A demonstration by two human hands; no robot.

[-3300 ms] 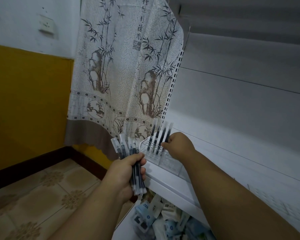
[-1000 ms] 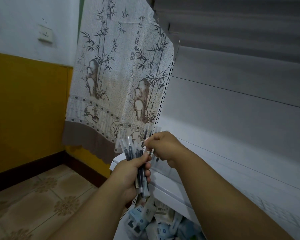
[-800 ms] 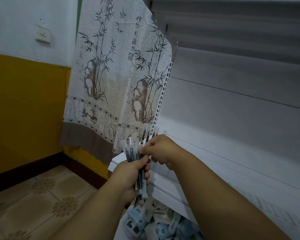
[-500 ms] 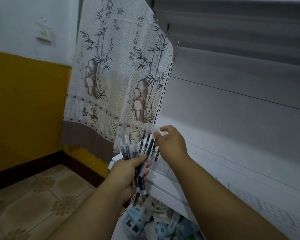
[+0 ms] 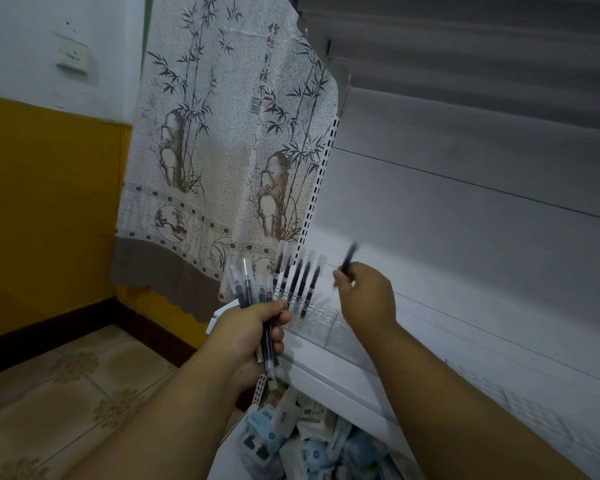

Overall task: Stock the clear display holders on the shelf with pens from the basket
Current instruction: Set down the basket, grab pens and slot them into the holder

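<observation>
My left hand (image 5: 253, 329) grips a bundle of clear pens with dark ink (image 5: 248, 292), held upright just left of the white shelf (image 5: 329, 372). A clear display holder (image 5: 312, 311) stands at the shelf's left end with several pens (image 5: 300, 277) standing in its slots. My right hand (image 5: 368, 297) is above the shelf, to the right of those pens, and pinches a single pen (image 5: 347, 260), blurred by motion, its dark end pointing up and to the right.
A bamboo-print curtain (image 5: 229, 150) hangs to the left behind the shelf's perforated upright (image 5: 321, 181). Below the shelf lies a heap of packaged stationery (image 5: 302, 448). More clear holders (image 5: 534, 407) sit faintly along the shelf to the right. Tiled floor lies at lower left.
My right hand drew one pen out of the bundle in my left hand and carried it to the right, past the pens standing in the holder. My left hand stayed put.
</observation>
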